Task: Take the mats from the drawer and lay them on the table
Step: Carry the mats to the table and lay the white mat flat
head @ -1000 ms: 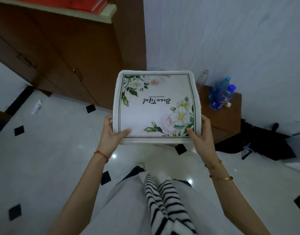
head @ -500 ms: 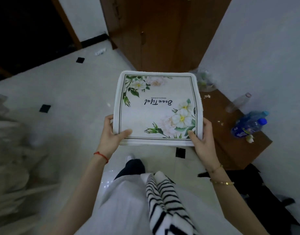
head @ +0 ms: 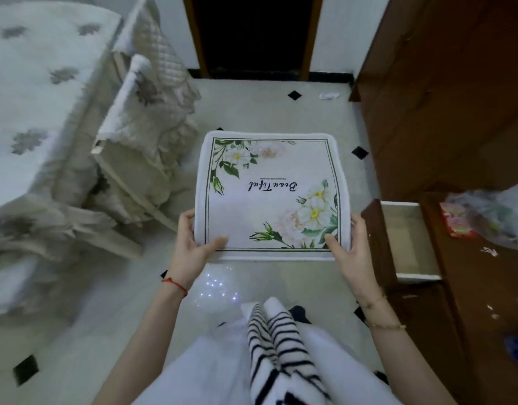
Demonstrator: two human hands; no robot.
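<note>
My left hand (head: 193,244) and right hand (head: 349,247) each grasp a near corner of the mats (head: 270,197), keeping the stack level, beside the open drawer (head: 409,241).

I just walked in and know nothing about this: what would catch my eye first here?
A white floral mat fills the middle, held flat over the tiled floor, with the left hand and right hand gripping its near corners. To the right, a wooden drawer stands open. A quilted bed lies to the left.
</note>
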